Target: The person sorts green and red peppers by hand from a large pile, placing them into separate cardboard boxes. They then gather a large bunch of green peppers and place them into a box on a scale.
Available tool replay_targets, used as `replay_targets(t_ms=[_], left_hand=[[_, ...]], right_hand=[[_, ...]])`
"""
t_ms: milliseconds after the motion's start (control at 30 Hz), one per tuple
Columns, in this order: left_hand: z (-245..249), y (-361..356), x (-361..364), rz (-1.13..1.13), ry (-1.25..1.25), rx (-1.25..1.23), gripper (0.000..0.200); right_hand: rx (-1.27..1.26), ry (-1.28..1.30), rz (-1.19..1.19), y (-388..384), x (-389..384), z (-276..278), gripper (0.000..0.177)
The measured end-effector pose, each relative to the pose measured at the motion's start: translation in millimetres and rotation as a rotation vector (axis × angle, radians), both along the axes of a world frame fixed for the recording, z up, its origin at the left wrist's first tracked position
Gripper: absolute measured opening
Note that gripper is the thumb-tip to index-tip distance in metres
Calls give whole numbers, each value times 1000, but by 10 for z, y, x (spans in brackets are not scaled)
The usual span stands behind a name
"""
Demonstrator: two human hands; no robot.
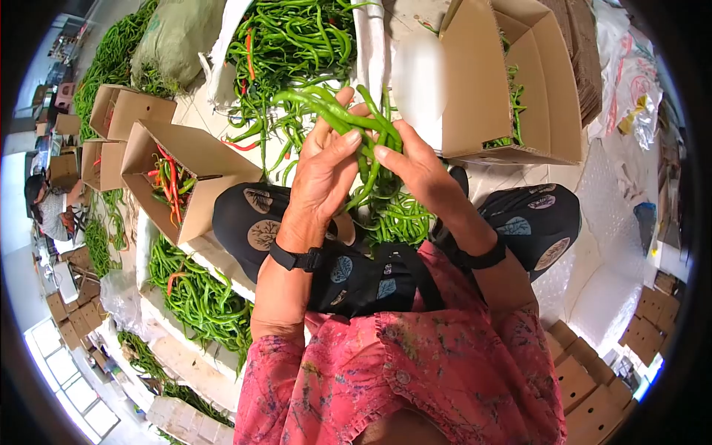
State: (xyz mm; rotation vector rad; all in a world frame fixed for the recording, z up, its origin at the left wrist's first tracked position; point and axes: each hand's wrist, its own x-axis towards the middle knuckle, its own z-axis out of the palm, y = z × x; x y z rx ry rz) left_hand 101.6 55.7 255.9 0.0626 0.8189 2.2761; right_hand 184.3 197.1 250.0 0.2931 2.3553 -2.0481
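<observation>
Long green chili peppers (315,102) lie across the fingers of my left hand (324,159), with its thumb pressed on them. My right hand (417,165) is closed on more green chili peppers (387,127), thumb on top, close beside the left. Some peppers cross between the two hands, and their lower ends hang down. Beyond my hands spreads a large heap of green chili peppers (308,41) with a few red ones in it. Below them, between my knees, is another pile of green chili peppers (400,219).
An open cardboard box (475,81) with green peppers stands at upper right. To the left, another cardboard box (194,152) holds red and green peppers (172,182). A white sack (230,44) edges the far heap. More peppers (196,293) lie at lower left. Someone sits at far left.
</observation>
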Motion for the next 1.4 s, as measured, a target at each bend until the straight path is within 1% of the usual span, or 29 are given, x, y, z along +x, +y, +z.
replay_targets(t_ms=[67,100,133,167,200,267,300,333,400,433,467,533,567,633,667,700,767,800,867,900,933,1000,1067,1133,1167,1233,1267,1300,1400], left_hand=[[-20,21,-7,-7,37,-47,67],[-50,42,-19,7,41,-105,65],[-62,54,-21,24,45,-164,63],[-51,65,-12,68,50,-217,53],[-96,31,-45,74,49,-220,53],[-213,-46,-137,189,70,-326,45],[-141,-51,-140,251,55,-359,29],[-153,-91,-168,270,57,-400,27],[-130,-126,-165,244,103,-398,26],[-111,-132,-165,221,101,-400,25],[-116,-144,-173,206,126,-392,26],[-103,-177,-180,172,74,-251,30],[-78,-175,-175,143,32,-138,32],[-96,-188,-205,41,-8,134,40],[-106,-187,-203,41,-7,135,40],[-67,-164,-181,0,-25,210,42],[-114,-170,-188,-115,-40,387,47],[-93,-153,-171,-121,-37,386,47],[-30,-99,-126,-55,-100,350,44],[-41,-89,-124,-56,-96,336,44],[-49,-63,-111,-69,-83,329,44],[-28,-20,-60,-111,-75,277,42],[-52,-15,-43,-137,-101,279,41],[-64,-9,-25,-158,-126,278,40],[-63,-2,-16,-141,-134,236,40],[-37,19,24,-105,-152,123,39],[-77,21,28,-106,-154,123,39],[-141,33,28,-98,-170,79,39],[-245,107,92,-97,-134,-74,35]], right_hand=[[-175,-5,-61,-20,0,-90,30],[-173,-10,-61,-21,-2,-71,30],[-252,-39,-62,-27,-6,-31,30],[-333,-67,-61,-38,-16,-13,30],[-336,-69,-55,-27,-31,-22,30],[-486,30,-105,81,-51,-49,30],[-688,-3,-127,146,-47,-47,30],[-687,-3,-132,203,-33,-22,30],[-518,-50,-109,312,-9,52,26],[-393,-83,-100,363,2,-44,29],[-393,-85,-104,399,73,-39,29],[284,-94,9,442,274,-22,33],[320,-189,73,480,361,-74,38],[381,-229,97,543,636,-201,36],[445,-273,112,583,721,-236,34],[444,-273,111,621,755,-249,34],[31,-318,-322,654,822,-260,26],[29,-314,-327,638,831,-198,26],[-98,-192,-544,581,813,54,23],[-73,-132,-481,556,782,139,23],[-73,-125,-483,495,733,206,23],[-242,-51,-440,328,618,327,23],[-279,-8,-385,264,524,434,23],[-206,-57,-153,292,437,447,23],[-69,-58,-147,304,394,384,31],[-22,-64,-173,323,333,336,31],[29,-70,-200,329,319,324,31],[-38,-105,-214,321,305,345,34],[28,-107,-139,230,189,91,37]])
